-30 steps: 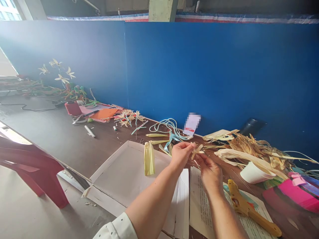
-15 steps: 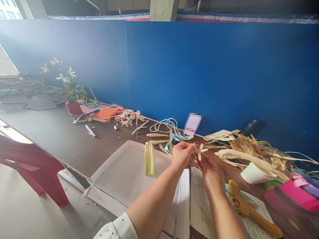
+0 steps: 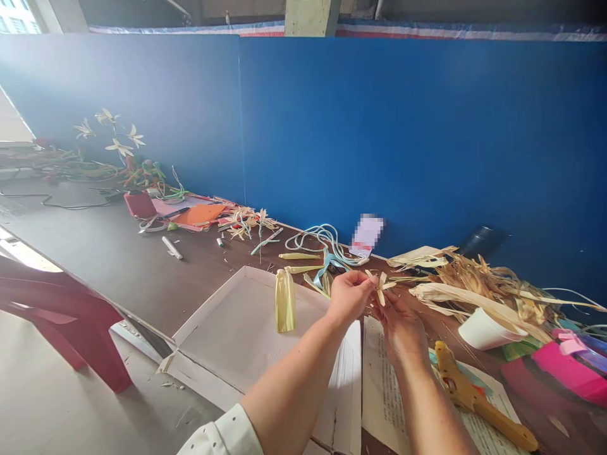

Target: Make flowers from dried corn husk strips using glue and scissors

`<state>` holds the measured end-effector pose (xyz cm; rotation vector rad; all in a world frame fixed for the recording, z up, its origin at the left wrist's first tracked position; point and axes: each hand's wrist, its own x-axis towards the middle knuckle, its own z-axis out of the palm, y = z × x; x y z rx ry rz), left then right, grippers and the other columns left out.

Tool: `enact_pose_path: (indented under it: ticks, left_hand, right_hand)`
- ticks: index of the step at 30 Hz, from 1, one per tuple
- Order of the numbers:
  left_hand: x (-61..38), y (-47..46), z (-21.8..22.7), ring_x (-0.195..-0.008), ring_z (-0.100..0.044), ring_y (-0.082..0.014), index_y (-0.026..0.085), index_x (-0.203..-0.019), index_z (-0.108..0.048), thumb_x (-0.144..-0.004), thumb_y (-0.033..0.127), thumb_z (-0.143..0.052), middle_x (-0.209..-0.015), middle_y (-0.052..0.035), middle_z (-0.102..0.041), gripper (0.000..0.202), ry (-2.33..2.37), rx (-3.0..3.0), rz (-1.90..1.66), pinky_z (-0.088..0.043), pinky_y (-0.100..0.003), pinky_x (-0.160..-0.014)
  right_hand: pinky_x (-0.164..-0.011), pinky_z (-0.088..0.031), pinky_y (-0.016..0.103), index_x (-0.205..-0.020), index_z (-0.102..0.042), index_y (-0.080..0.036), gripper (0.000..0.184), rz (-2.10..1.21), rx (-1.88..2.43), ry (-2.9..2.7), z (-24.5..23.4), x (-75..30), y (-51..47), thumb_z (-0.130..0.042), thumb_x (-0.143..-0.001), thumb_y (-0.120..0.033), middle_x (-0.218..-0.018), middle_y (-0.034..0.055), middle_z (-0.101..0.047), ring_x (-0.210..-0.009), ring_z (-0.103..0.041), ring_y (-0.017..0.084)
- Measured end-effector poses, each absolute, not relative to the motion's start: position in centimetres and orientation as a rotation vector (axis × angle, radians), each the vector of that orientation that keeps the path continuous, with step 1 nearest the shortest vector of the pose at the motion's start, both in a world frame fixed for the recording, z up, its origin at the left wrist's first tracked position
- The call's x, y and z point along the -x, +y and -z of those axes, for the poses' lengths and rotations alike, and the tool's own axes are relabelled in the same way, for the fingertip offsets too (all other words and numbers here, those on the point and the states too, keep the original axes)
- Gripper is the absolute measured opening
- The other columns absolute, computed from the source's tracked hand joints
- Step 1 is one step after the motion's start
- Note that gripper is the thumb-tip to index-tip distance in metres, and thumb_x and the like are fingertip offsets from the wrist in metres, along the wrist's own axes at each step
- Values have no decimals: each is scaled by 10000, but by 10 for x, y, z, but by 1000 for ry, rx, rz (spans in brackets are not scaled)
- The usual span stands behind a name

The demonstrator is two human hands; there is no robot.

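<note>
My left hand [image 3: 348, 296] and my right hand [image 3: 401, 325] meet above the brown table [image 3: 118, 259], both pinched on a small straw flower [image 3: 380, 285] with pale pointed petals. The flower sticks up between the two sets of fingertips. Just left of my hands a folded yellow husk bundle [image 3: 284, 300] stands on a flat white cardboard sheet [image 3: 237, 335]. A printed paper page [image 3: 379, 392] lies under my right wrist.
A yellow glue gun [image 3: 467, 395] lies on the page at right. Behind it are a white cup [image 3: 481, 328], a heap of dried husks [image 3: 478, 281], a pink box [image 3: 566, 370], blue cord [image 3: 322, 243]. Finished flowers [image 3: 116, 136] stand far left; a red chair [image 3: 61, 316].
My hands have drawn closer together, and the straw flower has turned a little more upright between the fingertips. The view has shifted slightly.
</note>
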<state>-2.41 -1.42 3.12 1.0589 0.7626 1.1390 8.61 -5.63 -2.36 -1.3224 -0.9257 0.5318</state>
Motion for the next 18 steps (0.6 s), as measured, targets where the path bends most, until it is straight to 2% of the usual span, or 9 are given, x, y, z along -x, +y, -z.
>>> enact_pose_path:
  ticks: [3,12,18]
  left_hand:
    - [23,-14,-31,-442,-425,-62,152,-579,-556,-652,401,-715,-506,25,-515,304,758,-1024,-1131,-334,-194,-459]
    - [24,-17,-34,-438,-407,-57,149,-591,-549,-644,407,-716,-508,24,-501,312,739,-980,-1099,-301,-189,-443]
    - [23,-16,-31,-454,-407,-57,136,-625,-569,-650,433,-710,-519,15,-508,330,709,-1005,-1097,-309,-184,-448]
  right_hand:
    - [-705,-502,368,-932,-752,-279,269,-679,1244,-843,20,-82,-57,-707,-717,-433,-920,54,-725,-782,-645,228]
    - [-820,-502,409,-933,-740,-278,271,-693,1197,-816,13,-74,-58,-700,-708,-424,-966,60,-722,-889,-659,256]
    - [-794,-505,384,-955,-723,-269,303,-736,1165,-804,16,-77,-57,-704,-701,-435,-951,46,-718,-957,-644,254]
